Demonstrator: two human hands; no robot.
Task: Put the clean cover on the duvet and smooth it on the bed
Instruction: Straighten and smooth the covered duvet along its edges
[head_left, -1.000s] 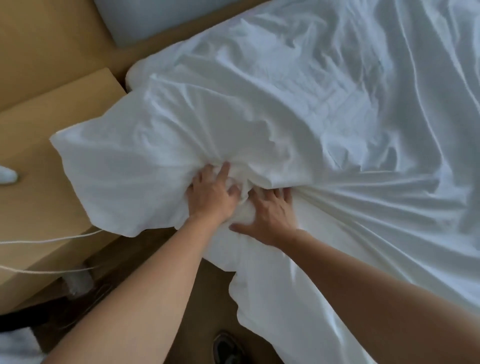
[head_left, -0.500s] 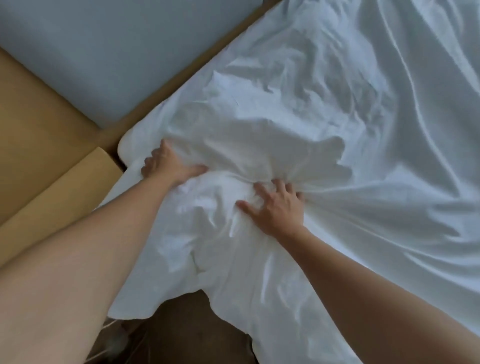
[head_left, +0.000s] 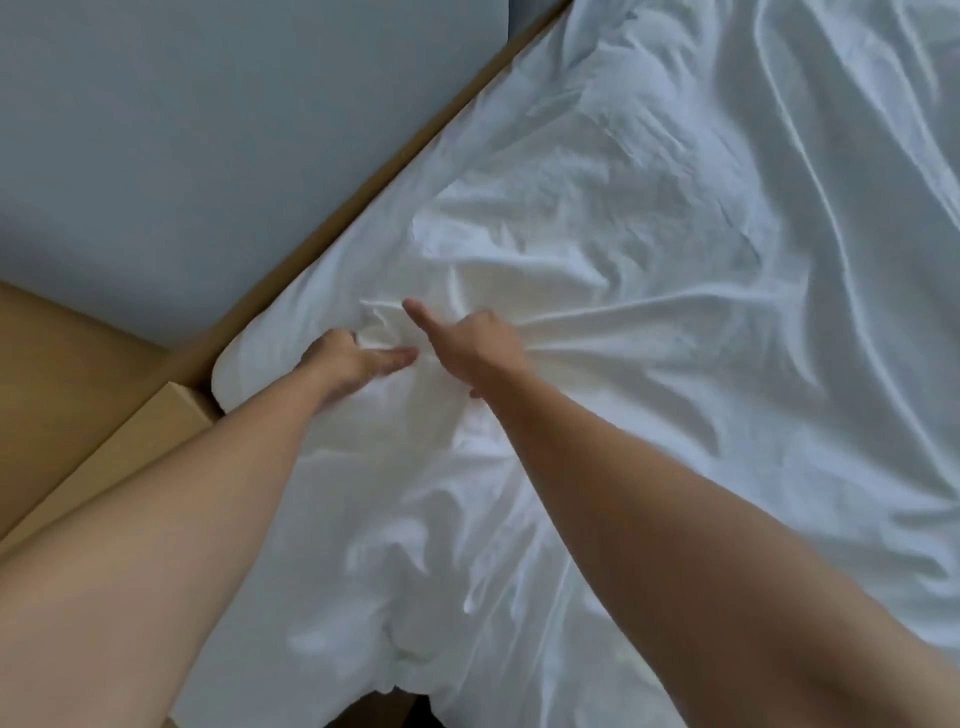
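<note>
The white duvet cover (head_left: 649, 260) lies spread over the bed (head_left: 363, 195), rumpled all over, with long creases fanning out to the right from a bunched gather near its left corner. That corner sits rounded and puffy at the bed's edge. The near edge hangs over the side of the bed in loose folds.

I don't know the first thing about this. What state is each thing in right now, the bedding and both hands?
left hand: grips the cover near its rounded corner, thumb stuck out.
right hand: grips a bunch of cover; folds fan out from it.
cover: spread out, wrinkled all over, bunched up between the two hands.
</note>
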